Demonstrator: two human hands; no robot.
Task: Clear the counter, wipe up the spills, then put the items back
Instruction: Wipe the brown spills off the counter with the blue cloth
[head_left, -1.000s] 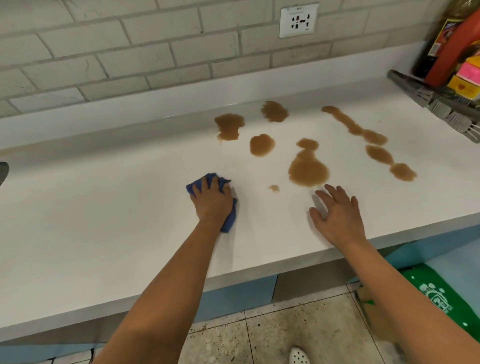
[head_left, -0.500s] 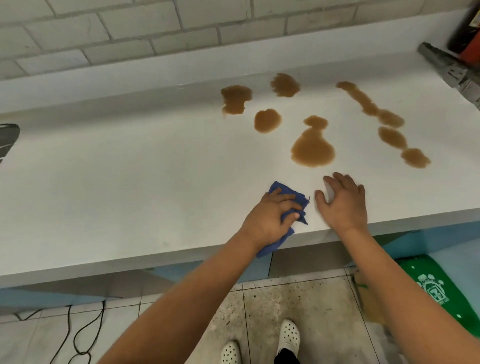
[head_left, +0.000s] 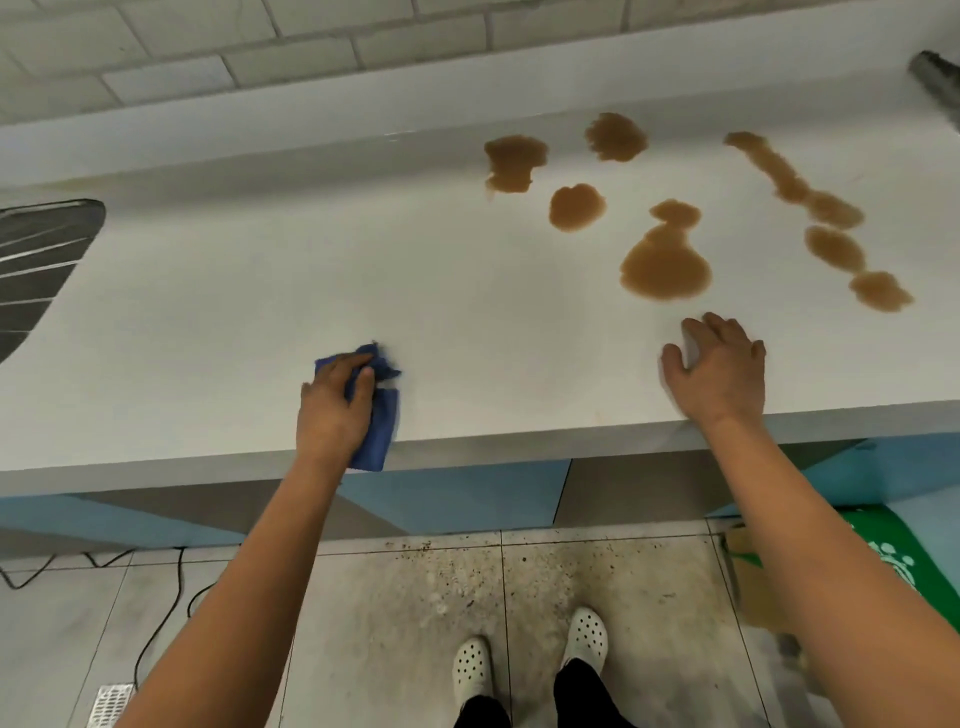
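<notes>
Several brown spills (head_left: 665, 265) lie on the white counter (head_left: 260, 291), spread over its far right half. My left hand (head_left: 332, 410) presses a blue cloth (head_left: 382, 426) onto the counter at the front edge, left of the spills; the cloth hangs a little over the edge. My right hand (head_left: 719, 369) rests flat on the counter with fingers spread, just in front of the largest puddle, holding nothing.
A dark metal rack (head_left: 36, 265) sticks in at the counter's left side. A grey object (head_left: 935, 83) shows at the top right corner. Below are a tiled floor, a black cable (head_left: 156, 623), a green mat (head_left: 893, 551) and my white shoes (head_left: 524, 654).
My left hand has slid the blue cloth leftward along the front edge, away from my right hand. My right hand has stayed in place. The view has tilted further down.
</notes>
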